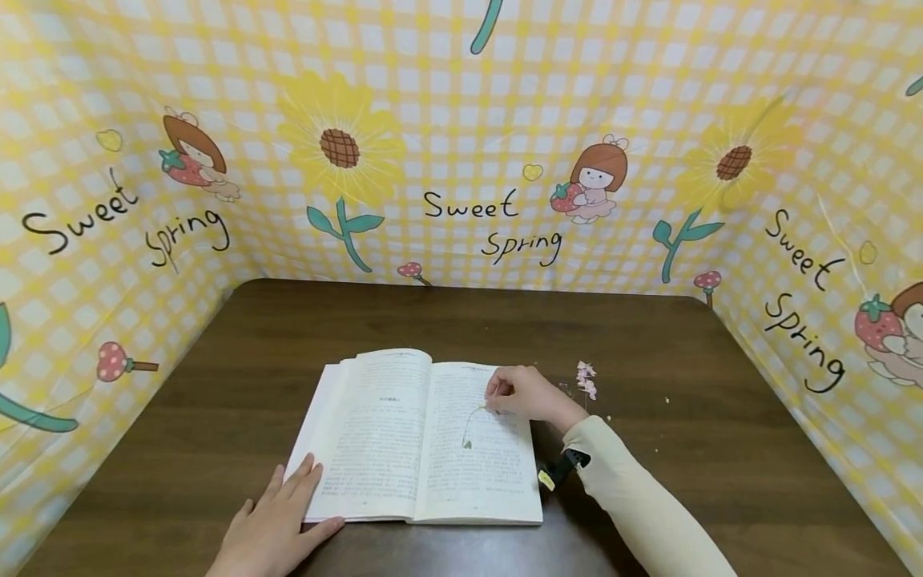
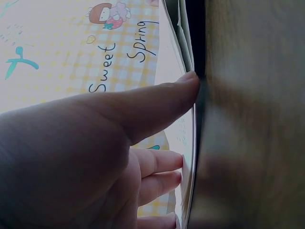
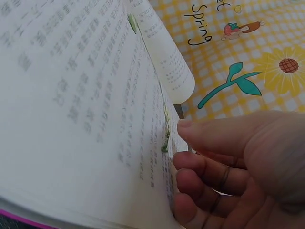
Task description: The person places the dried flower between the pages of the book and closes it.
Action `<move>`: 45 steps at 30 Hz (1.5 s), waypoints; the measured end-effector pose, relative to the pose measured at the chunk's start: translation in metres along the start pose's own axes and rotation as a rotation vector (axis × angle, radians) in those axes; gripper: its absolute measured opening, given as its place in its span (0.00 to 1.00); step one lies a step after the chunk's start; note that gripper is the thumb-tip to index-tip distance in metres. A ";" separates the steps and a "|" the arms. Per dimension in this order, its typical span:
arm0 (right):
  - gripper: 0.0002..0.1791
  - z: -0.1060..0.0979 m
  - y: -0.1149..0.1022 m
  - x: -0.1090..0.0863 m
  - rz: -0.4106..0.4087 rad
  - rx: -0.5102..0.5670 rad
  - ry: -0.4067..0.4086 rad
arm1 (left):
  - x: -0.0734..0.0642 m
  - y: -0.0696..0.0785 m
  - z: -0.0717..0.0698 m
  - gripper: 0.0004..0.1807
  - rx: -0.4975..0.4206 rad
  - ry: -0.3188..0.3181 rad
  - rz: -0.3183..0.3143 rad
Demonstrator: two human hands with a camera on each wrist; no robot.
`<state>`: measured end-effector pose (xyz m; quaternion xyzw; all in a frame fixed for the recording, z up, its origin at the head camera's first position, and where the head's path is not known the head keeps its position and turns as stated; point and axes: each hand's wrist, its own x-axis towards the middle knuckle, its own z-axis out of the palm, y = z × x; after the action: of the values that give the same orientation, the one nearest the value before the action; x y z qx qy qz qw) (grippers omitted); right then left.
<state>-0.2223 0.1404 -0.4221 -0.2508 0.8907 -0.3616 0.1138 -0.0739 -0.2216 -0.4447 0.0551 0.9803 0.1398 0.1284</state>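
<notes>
A thick book [image 1: 375, 449] lies spread out on the brown table, with printed text on both pages. My left hand [image 1: 277, 517] rests at its lower left corner, fingers extended over the left page. In the left wrist view the thumb [image 2: 162, 98] touches the book's bottom edge. A thin plant sprig [image 1: 467, 443] with a green leaf lies on the right page. Over that page's upper part, my right hand [image 1: 522, 391] has bent fingers beside the sprig's upper end. The right wrist view shows a gap between thumb and fingertips, with the sprig's budded end [image 3: 166, 143] just outside them.
Pink flowers [image 1: 587, 381] lie on the table [image 1: 692, 465] right of the book, partly behind the right wrist. Tiny pale bits [image 1: 667, 400] are scattered farther right. A yellow checked cloth [image 1: 476, 120] with printed figures walls the table at the back and sides.
</notes>
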 end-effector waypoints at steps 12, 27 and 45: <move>0.02 0.012 -0.023 -0.010 -0.109 -0.063 0.056 | 0.000 -0.003 0.000 0.53 -0.010 -0.012 -0.002; 0.25 0.060 -0.083 -0.033 -0.371 -0.453 -0.145 | -0.001 -0.001 0.000 0.53 0.000 0.004 0.001; 0.40 0.101 -0.114 -0.030 -0.460 -0.712 -0.302 | -0.003 -0.001 -0.001 0.49 0.022 0.015 0.026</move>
<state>-0.1167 0.0268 -0.4138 -0.5156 0.8543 -0.0077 0.0657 -0.0714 -0.2231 -0.4428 0.0682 0.9819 0.1309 0.1188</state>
